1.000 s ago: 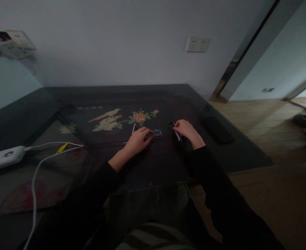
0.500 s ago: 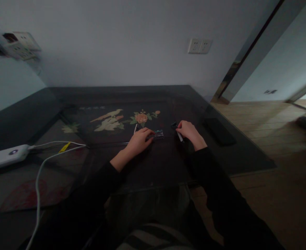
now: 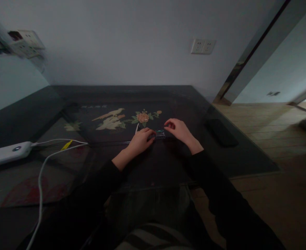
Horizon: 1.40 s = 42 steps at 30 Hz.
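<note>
On the dark glass tabletop (image 3: 147, 163) lies a small rectangular block (image 3: 160, 134) with metallic and greenish parts, perhaps an electronic piece; its exact kind is too small to tell. My left hand (image 3: 142, 139) grips its left end between thumb and fingers. A thin white stick-like thing (image 3: 137, 128) pokes out behind that hand, mostly hidden. To the block's right, just above the table, is my right hand (image 3: 179, 130). Its thumb and index finger are apart with nothing visible between them.
A black phone-like slab (image 3: 221, 132) lies at the right. At the left are a white power bank (image 3: 9, 154) and a white cable (image 3: 40, 187) with a yellow tag (image 3: 66, 145). A wall with sockets (image 3: 203, 46) stands behind the table.
My right hand has let go of the slim white-and-black piece and moved left towards the block. That piece and the small dark part are no longer visible. My left hand stays at the block.
</note>
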### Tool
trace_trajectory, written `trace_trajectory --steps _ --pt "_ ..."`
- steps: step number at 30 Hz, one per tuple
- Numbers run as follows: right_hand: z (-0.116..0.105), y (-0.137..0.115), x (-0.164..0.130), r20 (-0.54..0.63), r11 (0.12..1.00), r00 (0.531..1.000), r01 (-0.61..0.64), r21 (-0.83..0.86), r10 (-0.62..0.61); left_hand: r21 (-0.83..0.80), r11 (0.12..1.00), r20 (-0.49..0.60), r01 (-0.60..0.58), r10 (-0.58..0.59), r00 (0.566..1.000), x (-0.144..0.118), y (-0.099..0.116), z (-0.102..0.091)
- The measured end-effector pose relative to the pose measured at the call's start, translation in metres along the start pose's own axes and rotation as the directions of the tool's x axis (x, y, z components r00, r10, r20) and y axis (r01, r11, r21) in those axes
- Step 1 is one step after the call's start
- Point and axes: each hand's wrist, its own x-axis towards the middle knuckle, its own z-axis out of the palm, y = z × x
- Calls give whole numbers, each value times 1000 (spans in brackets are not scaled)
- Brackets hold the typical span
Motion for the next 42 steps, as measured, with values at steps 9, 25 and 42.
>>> trace_trajectory --steps 9,25,42 --pt "30 6 2 81 986 983 163 31 -165 35 999 7 -4 4 1000 -2 0 7" --pt "31 4 1 113 985 979 172 9 -172 43 999 31 10 -11 999 -2 0 8" --pt "40 -8 -5 155 969 957 235 73 -244 60 996 -23 62 -61 998 0 -3 5"
